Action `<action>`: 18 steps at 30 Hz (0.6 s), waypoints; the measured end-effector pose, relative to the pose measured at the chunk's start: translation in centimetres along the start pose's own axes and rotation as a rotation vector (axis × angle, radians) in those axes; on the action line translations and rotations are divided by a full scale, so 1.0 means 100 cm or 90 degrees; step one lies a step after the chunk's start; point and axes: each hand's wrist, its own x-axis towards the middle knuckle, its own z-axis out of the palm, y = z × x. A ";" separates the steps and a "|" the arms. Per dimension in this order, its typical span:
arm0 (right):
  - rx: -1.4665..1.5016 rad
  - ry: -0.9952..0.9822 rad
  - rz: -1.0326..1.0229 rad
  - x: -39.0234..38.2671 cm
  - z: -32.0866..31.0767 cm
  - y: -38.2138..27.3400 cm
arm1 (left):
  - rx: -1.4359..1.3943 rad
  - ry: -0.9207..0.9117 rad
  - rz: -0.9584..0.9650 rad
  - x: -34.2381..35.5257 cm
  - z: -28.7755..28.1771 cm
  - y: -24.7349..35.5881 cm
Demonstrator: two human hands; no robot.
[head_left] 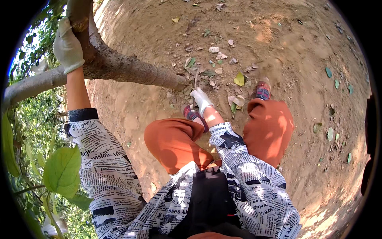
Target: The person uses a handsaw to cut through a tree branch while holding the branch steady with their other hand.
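My left hand (69, 46), in a white glove, is closed against the side of a forked tree trunk (131, 71) at the upper left, its fingers partly hidden behind the bark. The trunk slants down to the soil at the middle of the view. Close to its base, my right hand (201, 99), gloved in white too, is low to the ground with its fingers curled. A thin, light brown, stick-like thing (196, 78) juts up from that hand; its exact kind is not clear. My two feet, in plaid shoes (263, 91), stand on either side of the right hand.
Bare brown soil (310, 59) spreads around, strewn with dry leaves, a yellow leaf (239, 79) and green leaves (330, 134). One branch (36, 85) runs out leftward. Leafy growth (61, 171) fills the left edge beside my left arm.
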 end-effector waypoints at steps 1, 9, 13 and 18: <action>-0.008 0.004 0.005 0.016 -0.009 0.001 | -0.074 -0.001 -0.053 -0.009 0.011 -0.003; -0.240 -0.065 0.062 0.089 0.010 -0.024 | -0.119 0.064 -0.011 -0.008 -0.017 -0.018; -0.174 -0.084 0.100 0.107 0.010 -0.018 | -0.020 0.202 0.382 -0.047 -0.007 0.024; -0.166 -0.082 0.130 0.076 0.008 -0.021 | -0.116 -0.398 0.216 -0.195 0.074 0.105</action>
